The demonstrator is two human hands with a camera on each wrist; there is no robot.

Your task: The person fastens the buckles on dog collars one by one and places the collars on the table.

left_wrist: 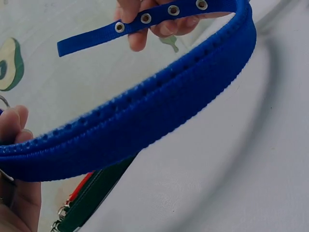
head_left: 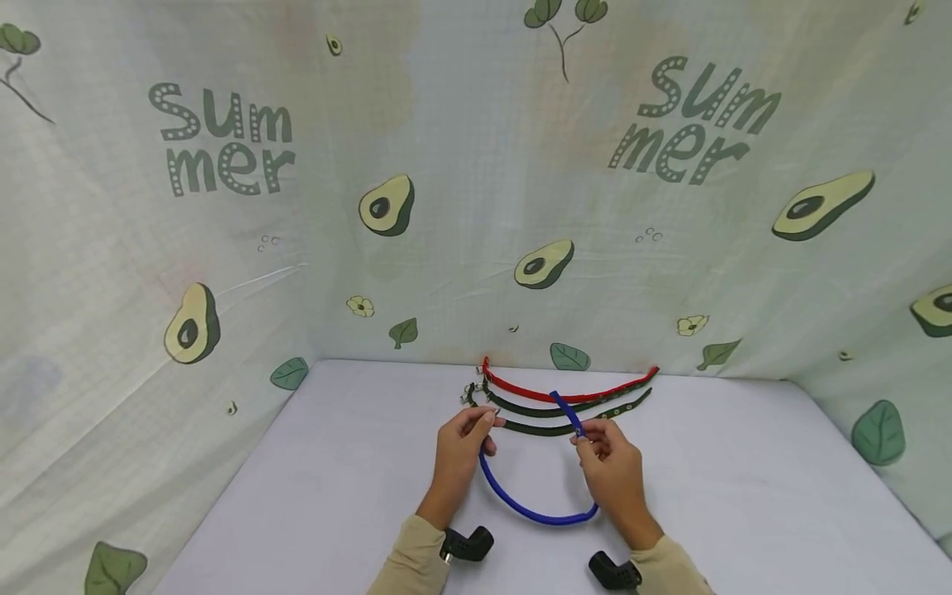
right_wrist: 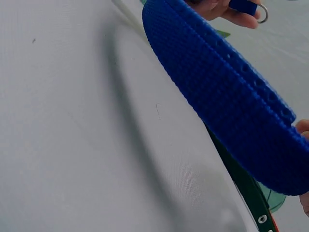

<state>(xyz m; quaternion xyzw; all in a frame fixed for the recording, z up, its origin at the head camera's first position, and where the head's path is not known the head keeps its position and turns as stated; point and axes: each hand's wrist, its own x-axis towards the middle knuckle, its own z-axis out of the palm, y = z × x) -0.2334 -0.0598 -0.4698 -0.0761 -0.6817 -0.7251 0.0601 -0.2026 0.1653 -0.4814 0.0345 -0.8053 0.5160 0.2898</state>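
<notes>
We observe 1 blue collar raised above the white table — left hand pinching its metal-ringed end, right hand pinching the eyeleted end, the middle drooping between. Beyond it — 1 red collar and 2 dark green collars, which we log as lying together.

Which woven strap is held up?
The blue woven strap, in left hand and right hand; the red strap and two dark green straps lie on the white table.
</notes>
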